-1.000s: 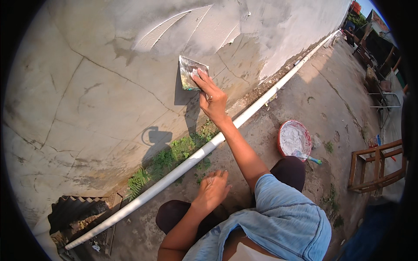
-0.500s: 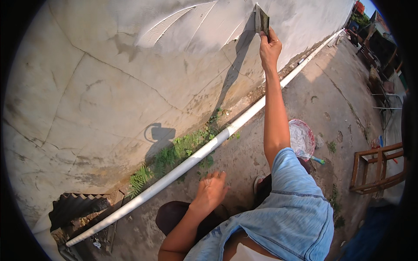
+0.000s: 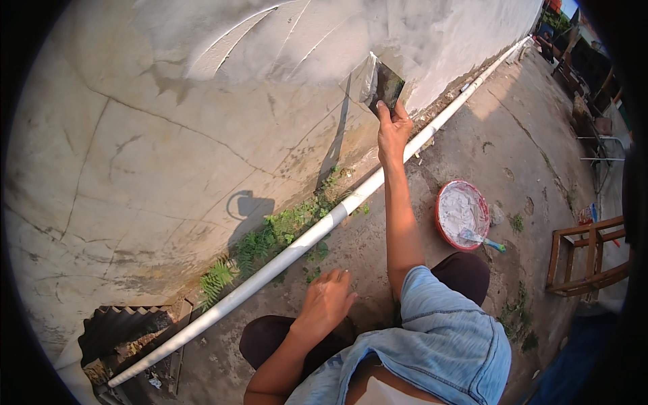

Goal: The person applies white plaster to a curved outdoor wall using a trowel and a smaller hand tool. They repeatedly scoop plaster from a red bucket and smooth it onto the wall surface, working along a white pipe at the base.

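My right hand (image 3: 393, 131) is pinched on a flat putty scraper (image 3: 387, 86), a dark, stained plate. Grey-white paste coats the scraper's left side, which lies at the pale wall (image 3: 175, 162). Fresh white paste (image 3: 270, 40) with ridged strokes covers the upper wall, left of the scraper. My left hand (image 3: 325, 300) hangs above my knee, its fingers loosely bent and a little apart, with nothing seen in it. Right of my right forearm stands a red-rimmed basin (image 3: 440, 219) of white paste; a putty knife (image 3: 482, 239) with a green-blue handle lies across its edge.
A long white pipe (image 3: 297, 248) runs along the foot of the wall, with ferns and weeds (image 3: 253, 250) beside it. A wooden frame (image 3: 588, 260) stands on the concrete ground at right. Corrugated sheet (image 3: 125, 324) lies at lower left. Another person (image 3: 545, 47) is far off, upper right.
My right hand has brought the scraper down and to the left along the wall, and its plate now shows broader. The basin has come out from behind my arm. My left hand has hardly moved.
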Tool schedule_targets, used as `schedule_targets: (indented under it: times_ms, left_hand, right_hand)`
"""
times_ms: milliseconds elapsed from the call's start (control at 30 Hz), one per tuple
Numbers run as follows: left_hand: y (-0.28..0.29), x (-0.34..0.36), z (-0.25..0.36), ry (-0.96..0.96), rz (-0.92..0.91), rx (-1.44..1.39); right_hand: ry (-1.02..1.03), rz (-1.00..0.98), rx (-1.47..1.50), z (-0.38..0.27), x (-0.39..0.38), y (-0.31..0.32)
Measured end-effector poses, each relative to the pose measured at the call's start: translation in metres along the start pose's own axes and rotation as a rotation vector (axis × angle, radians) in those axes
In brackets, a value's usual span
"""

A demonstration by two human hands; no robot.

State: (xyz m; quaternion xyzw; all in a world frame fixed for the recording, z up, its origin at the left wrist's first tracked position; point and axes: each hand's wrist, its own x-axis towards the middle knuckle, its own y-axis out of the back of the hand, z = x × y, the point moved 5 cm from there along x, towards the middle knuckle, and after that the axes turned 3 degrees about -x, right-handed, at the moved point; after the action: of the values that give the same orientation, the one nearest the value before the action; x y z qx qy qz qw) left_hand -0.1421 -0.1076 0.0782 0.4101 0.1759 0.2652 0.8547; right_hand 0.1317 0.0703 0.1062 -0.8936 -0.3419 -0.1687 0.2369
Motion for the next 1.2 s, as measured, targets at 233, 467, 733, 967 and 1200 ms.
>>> schedule_targets:
  times_ms: [233, 467, 733, 967, 1200]
  left_hand:
    - [0.003, 0.001, 0.000, 0.091, -0.088, 0.109]
    - [-0.005, 0.007, -0.001, 0.078, -0.089, 0.113]
    - [-0.001, 0.006, -0.001, 0.111, -0.124, 0.078]
    - [0.004, -0.003, -0.010, 0.122, -0.112, 0.083]
    - [-0.008, 0.008, -0.012, 0.083, -0.127, 0.072]
  right_hand:
    - [0.472, 0.262, -0.475, 0.030, 0.019, -0.046]
    - [0.355, -0.180, -0.432, 0.043, -0.156, -0.113]
    - [0.023, 0.144, -0.053, 0.041, 0.001, 0.033]
    - [0.112, 0.079, -0.215, 0.040, 0.086, 0.027]
    - [0.369, -0.172, -0.385, 0.010, -0.075, -0.069]
